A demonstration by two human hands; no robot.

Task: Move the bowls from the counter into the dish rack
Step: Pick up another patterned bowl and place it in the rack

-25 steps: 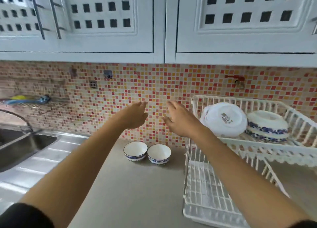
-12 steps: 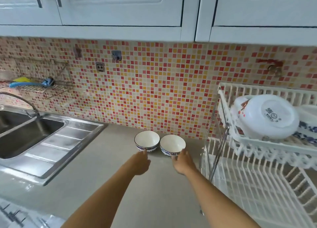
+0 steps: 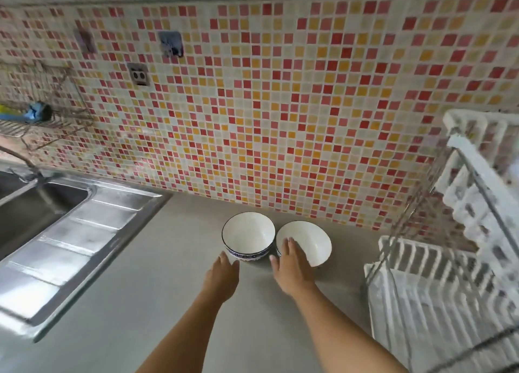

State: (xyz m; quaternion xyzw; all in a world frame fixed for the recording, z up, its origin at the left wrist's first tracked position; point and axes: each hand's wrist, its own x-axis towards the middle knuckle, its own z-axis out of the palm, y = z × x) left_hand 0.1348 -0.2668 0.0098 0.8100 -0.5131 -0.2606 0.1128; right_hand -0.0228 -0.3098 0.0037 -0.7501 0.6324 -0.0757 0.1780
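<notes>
Two white bowls sitting side by side on grey worktop, by tiled wall. Left bowl standing flat; right bowl looking tipped. Left hand reaching just beside left bowl, grip open, holding nothing. Right hand lying over near rim of right bowl, fingers spread, not closed. White dish rack standing at right.
</notes>
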